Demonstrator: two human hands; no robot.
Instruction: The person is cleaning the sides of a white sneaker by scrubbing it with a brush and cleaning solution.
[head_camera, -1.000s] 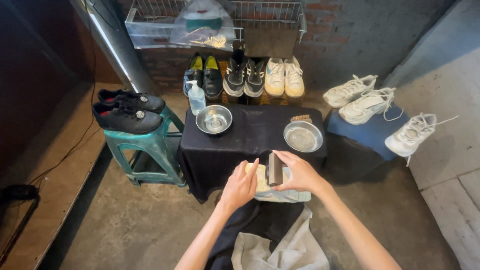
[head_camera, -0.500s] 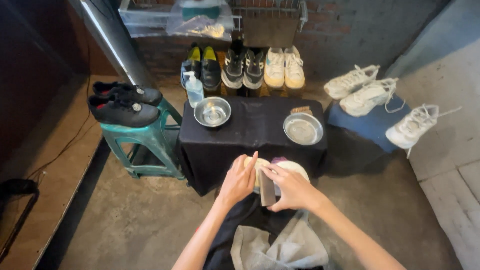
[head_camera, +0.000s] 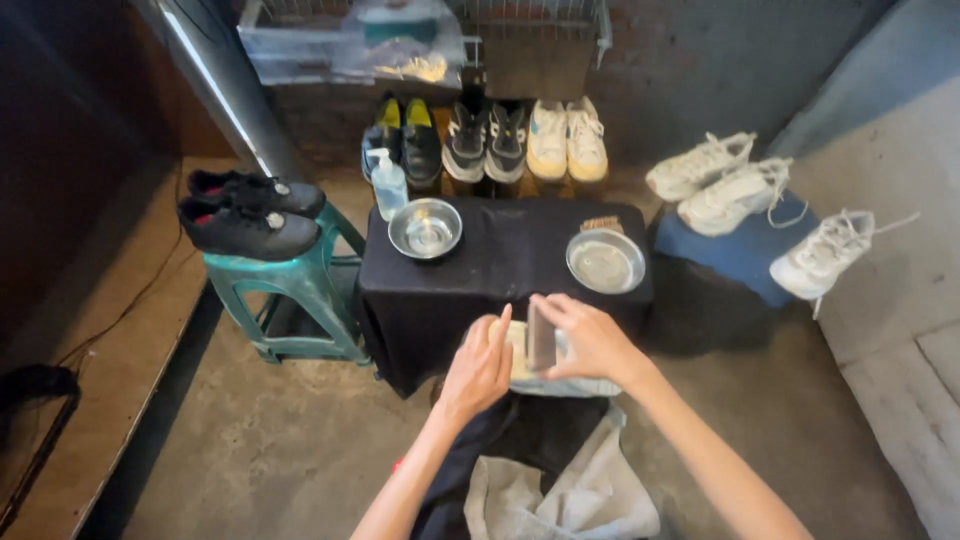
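Hard to read what sits under the hands: a pale shoe lies in the lap, mostly covered, only its light sole edge and a strip of upper showing. The right hand has its fingers clenched around a dark flat brush, held upright against the shoe; its bristles cannot be made out. The left hand rests on the shoe's near side, fingers straight and together, steadying rather than gripping. The rack up top is cut off by the frame.

Against half a second ago, the brush has lifted a touch and the hands sit closer to the bench; the view has tipped down slightly.

Now textures: the bench wears a matte black cloth, carrying two shiny round steel bowls, one at each end, and a clear pump bottle at the far left corner. A teal plastic stool bears black shoes. White trainers lie on a blue cloth to the right. A crumpled grey cloth drapes the knees, above rough concrete floor.
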